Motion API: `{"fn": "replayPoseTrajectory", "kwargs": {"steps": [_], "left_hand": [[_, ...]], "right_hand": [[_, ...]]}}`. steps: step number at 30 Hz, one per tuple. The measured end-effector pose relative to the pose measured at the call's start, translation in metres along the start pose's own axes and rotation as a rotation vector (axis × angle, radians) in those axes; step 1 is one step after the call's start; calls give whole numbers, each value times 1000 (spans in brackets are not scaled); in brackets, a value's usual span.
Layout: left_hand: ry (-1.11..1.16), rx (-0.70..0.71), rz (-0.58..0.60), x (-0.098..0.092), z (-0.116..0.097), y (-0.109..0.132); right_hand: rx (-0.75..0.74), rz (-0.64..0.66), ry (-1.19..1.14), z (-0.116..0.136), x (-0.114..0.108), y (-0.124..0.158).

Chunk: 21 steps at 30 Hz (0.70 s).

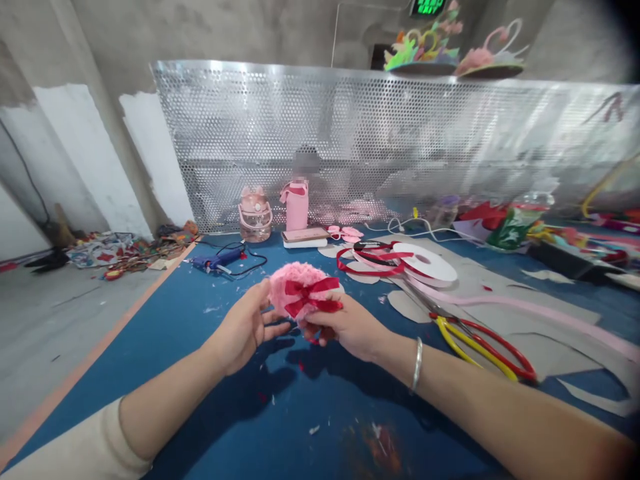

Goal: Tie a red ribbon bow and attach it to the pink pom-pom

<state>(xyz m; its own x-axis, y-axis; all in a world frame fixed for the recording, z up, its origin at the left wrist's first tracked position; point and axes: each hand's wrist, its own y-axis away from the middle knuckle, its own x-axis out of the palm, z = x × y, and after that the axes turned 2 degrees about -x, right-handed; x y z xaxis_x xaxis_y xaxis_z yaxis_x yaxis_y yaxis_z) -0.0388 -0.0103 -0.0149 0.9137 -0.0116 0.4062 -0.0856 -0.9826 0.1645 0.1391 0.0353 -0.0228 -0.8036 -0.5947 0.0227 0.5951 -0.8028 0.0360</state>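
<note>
A fluffy pink piece (280,283) with a red ribbon bow (310,295) on its front is held up over the blue table. My right hand (345,320) is closed on its lower right side, thumb beside the bow and fingers curled beneath. At the piece's left edge is my left hand (245,327), touching it with the upper fingers or thumb while the lower fingers stretch out, apart. What lies behind the piece is hidden. To the right of my right hand lie scissors (480,347) with red and yellow handles.
A blue glue gun (220,260) with a black cord lies at left. Behind stand a clear bottle (255,217), a pink bottle (297,207) and a phone (305,237). Ribbon rolls (430,263) and grey sheets (540,307) cover the right. A perforated metal panel (320,120) borders the back.
</note>
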Motion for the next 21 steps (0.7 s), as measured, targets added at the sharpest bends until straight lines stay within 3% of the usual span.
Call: {"fn": "replayPoseTrajectory", "kwargs": {"steps": [3, 5, 9, 13, 16, 18, 21], "left_hand": [[-106, 25, 20, 7, 7, 6], [-167, 75, 44, 9, 11, 7], [-287, 92, -4, 3, 9, 5], [-618, 90, 26, -5, 3, 5], [-734, 83, 57, -1, 2, 6], [-681, 144, -24, 3, 3, 8], [-668, 364, -315, 5, 2, 12]], "right_hand": [[14, -86, -110, -6, 8, 5], [27, -44, -99, -7, 7, 7], [23, 162, -57, -3, -18, 1], [33, 89, -236, 7, -44, -4], [54, 126, -162, 7, -40, -1], [21, 58, -96, 3, -30, 1], [-12, -86, -119, -4, -17, 4]]}}
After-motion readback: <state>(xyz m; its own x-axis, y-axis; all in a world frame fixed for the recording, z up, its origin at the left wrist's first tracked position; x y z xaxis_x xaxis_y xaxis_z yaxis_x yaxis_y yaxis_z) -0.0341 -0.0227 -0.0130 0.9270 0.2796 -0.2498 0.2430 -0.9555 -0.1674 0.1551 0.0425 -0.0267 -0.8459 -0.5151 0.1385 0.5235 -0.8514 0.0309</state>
